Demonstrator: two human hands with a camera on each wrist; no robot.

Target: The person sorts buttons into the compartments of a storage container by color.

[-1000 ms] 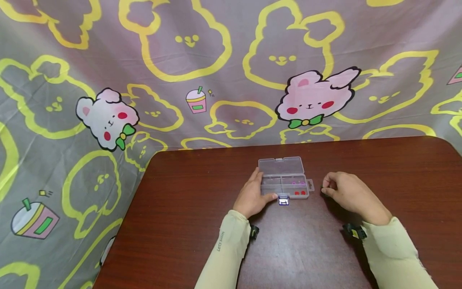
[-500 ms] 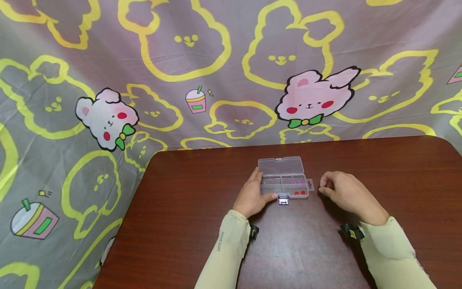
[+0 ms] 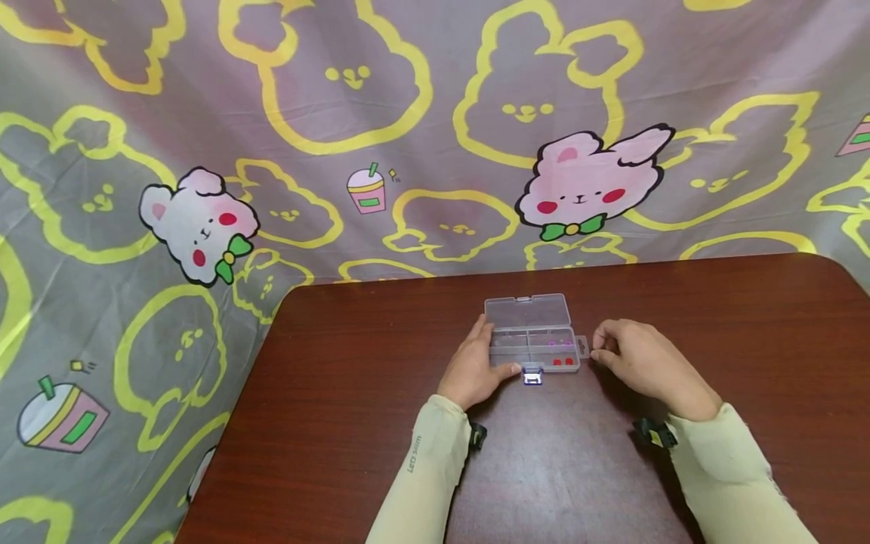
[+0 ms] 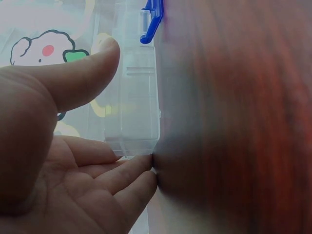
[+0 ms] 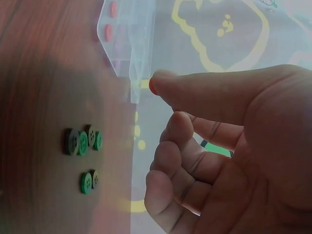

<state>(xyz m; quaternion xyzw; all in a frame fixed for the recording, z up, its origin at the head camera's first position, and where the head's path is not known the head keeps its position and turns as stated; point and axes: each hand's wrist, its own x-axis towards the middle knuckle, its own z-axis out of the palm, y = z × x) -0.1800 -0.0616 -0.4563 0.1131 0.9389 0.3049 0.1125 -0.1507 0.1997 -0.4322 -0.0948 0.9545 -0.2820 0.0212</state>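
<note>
Head view: clear plastic box (image 3: 534, 349) sits on the tabletop (image 3: 353, 423), right of centre, lid (image 3: 527, 311) open on the far side. Blue-edged latch (image 3: 533, 376) is on the near wall, hang tab (image 3: 582, 347) sticks out at the right end. Dividers split it into compartments. Two red buttons (image 3: 563, 362) are in the near right one; small purple pieces (image 3: 560, 344) are in the far right one, count unclear.

Left hand (image 3: 470, 369) is at the box's left end: fingers extended along the end wall, thumb reaching to the near edge by the latch. Left wrist view has fingertips against the box's lower corner; thumb sits over the wall, can't tell if it touches.

Right hand (image 3: 642, 361) is just right of the hang tab, thumb and forefinger together, clamped on a red button (image 5: 152, 87). Only a sliver shows at the thumb tip; other fingers curl loosely. Can't tell if it touches the tab.

Right wrist view: three green buttons (image 5: 86, 183) and three dark buttons (image 5: 71, 142) stand out on the tabletop right of the box, one cluster of four plus a pair.

Pale yellow sleeves (image 3: 424, 468) on both arms. Printed bunny cloth (image 3: 435, 151) hangs behind the far edge.
</note>
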